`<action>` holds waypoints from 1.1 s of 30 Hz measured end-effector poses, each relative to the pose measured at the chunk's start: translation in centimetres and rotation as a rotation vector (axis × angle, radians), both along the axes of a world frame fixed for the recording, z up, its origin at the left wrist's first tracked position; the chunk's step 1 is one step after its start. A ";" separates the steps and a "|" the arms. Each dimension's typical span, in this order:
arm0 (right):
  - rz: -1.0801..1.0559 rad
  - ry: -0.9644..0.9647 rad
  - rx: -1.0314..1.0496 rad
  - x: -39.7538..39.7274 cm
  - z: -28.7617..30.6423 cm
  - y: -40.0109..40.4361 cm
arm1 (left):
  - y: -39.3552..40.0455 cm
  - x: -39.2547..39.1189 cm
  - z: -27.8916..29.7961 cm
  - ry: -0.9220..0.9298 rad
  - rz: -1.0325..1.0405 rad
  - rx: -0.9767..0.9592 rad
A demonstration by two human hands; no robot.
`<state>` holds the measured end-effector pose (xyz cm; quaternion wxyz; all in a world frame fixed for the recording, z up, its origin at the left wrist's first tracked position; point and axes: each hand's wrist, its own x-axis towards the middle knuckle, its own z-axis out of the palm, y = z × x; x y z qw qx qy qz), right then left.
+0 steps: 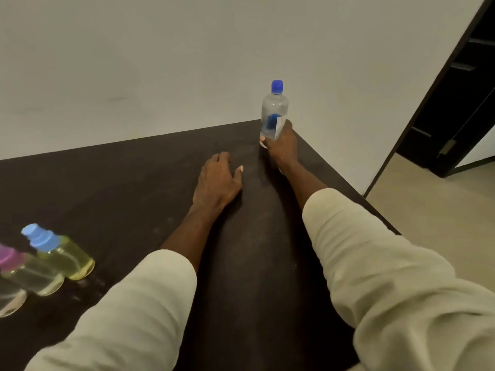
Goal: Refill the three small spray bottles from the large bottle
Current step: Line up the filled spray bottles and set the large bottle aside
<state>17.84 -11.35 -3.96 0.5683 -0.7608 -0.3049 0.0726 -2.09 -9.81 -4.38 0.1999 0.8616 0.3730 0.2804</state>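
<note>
- Clear plastic, blue-capped: the large bottle (273,113) stands upright at the far right corner of the worktop (134,188), with the right hand (281,145) wrapped round its lower half, fingers and thumb curled on it.
- Its blue cap (277,86) is on, and the bottle looks mostly empty above the grip; how much liquid sits lower down is hidden by the hand.
- The left hand (218,180) lies palm-down on the dark worktop just left of the bottle, fingers loose, holding nothing.
- Well apart, at the near left edge, the small spray bottles stand close together: a blue-topped spray bottle (60,253) and a pink-topped spray bottle (26,271), both carrying pale yellow liquid, and a third spray bottle (9,298) cut off by the frame edge.
- All visible spray tops are fitted.
- Judging by this, the pouring looks finished and the large bottle is being set aside or parked; equally, it could be the very start. The third bottle's level cannot be read.
</note>
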 end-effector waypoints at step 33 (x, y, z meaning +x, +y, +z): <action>0.175 -0.087 -0.360 -11.4 0.4 -8.9 | -3.3 -2.0 1.9 -0.006 0.093 -0.135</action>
